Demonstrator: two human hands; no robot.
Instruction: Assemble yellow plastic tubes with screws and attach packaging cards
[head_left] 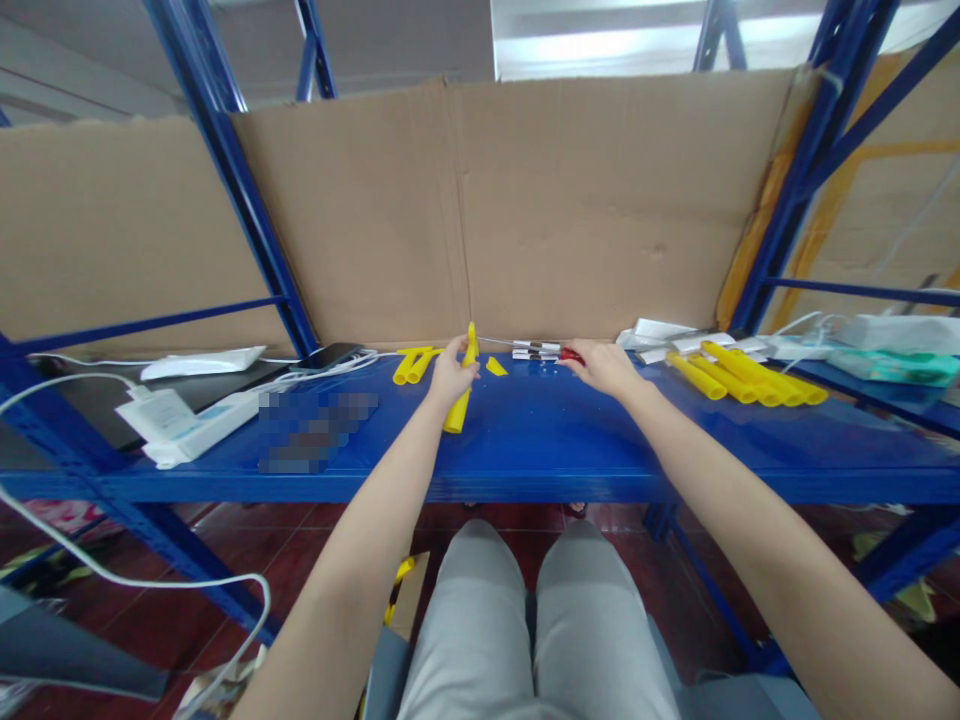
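Pale light is streaming in above the cardboard panel [562, 210], where the bright strips [720, 50] at the upper right are washing out almost to white, while the blue surface [555, 440] is catching a soft sheen. Below, the red floor [622, 530] is sinking into dim shadow. The wide lens is splaying the blue posts [244, 210] and stretching the edges, fine detail is softening, and a pixelated block [319, 430] is obscuring a patch at left.
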